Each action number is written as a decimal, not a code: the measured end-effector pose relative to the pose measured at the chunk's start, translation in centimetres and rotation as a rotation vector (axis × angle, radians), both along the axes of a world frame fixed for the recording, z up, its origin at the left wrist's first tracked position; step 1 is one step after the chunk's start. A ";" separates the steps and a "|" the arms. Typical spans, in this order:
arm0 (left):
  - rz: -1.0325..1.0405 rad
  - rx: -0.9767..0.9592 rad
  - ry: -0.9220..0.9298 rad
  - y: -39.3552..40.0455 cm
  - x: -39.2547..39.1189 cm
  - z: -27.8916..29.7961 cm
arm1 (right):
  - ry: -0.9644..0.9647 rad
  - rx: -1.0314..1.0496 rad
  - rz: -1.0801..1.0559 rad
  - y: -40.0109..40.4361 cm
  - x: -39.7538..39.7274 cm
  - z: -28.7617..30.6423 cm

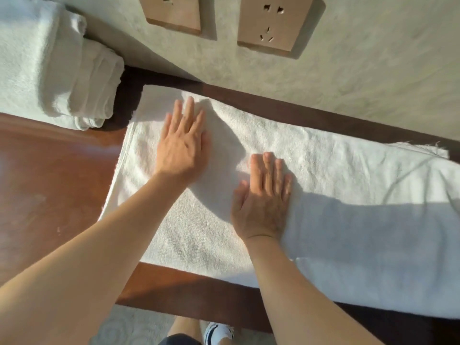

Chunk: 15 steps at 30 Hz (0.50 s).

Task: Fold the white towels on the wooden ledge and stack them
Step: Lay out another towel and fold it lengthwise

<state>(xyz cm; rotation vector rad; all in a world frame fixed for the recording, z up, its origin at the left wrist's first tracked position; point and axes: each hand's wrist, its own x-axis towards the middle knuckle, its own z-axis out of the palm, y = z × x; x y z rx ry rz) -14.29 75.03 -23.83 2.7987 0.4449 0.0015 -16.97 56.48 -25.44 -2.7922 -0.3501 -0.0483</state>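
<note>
A long white towel [336,195] lies spread along the wooden ledge [49,183], running off the right edge of the view. My left hand [183,143] lies flat on its left part, fingers straight and pointing at the wall. On the towel's middle my right hand [263,197] presses flat, fingers together. At the far left a stack of folded white towels [44,61] sits on the ledge, apart from the spread towel.
A pale plaster wall [348,70] rises behind the ledge with two tan socket plates [273,23]. The ledge's front edge [199,302] runs below the towel. My legs and a white shoe [219,332] show on a pale floor beneath.
</note>
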 end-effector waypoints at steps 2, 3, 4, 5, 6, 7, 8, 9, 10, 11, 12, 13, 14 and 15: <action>-0.199 -0.021 -0.027 -3.5 -2.6 0.3 | 0.005 0.196 -0.038 -0.4 0.2 0.0; -0.264 -0.019 0.007 -4.7 -4.5 0.1 | 0.013 0.296 -0.041 -0.7 0.2 -0.1; -0.294 0.001 0.055 -5.3 -6.3 -0.2 | 0.023 0.372 -0.036 -1.1 0.1 -0.2; -0.295 0.040 0.087 -5.4 -7.8 -0.6 | 0.030 0.419 -0.019 -1.4 0.1 -0.1; -0.280 0.075 0.091 -5.1 -8.6 -1.1 | 0.035 0.437 0.017 -1.7 0.0 0.1; -0.260 0.096 0.087 -4.7 -8.9 -1.4 | 0.040 0.430 0.064 -2.1 0.0 0.4; -0.241 0.106 0.084 -4.5 -8.9 -1.6 | 0.049 0.392 0.100 -2.7 -0.1 0.8; -0.229 0.098 0.079 -4.6 -8.7 -1.4 | 0.055 0.308 0.111 -3.3 -0.5 1.2; -0.226 0.072 0.055 -5.1 -8.7 -1.1 | 0.057 0.186 0.098 -4.1 -1.1 1.2; -0.237 0.038 0.023 -6.0 -9.1 -0.7 | 0.063 0.062 0.067 -4.9 -2.1 1.1; -0.270 0.010 0.001 -7.0 -10.1 -0.4 | 0.077 -0.032 0.035 -5.6 -3.1 0.8; -0.310 0.005 -0.002 -7.7 -11.6 -0.3 | 0.086 -0.090 0.016 -6.0 -4.2 0.4; -0.337 0.021 0.020 -7.8 -13.2 -0.3 | 0.082 -0.120 0.008 -6.3 -4.9 0.0; -0.323 0.044 0.060 -7.1 -14.4 -0.2 | 0.073 -0.132 0.004 -6.4 -5.3 -0.4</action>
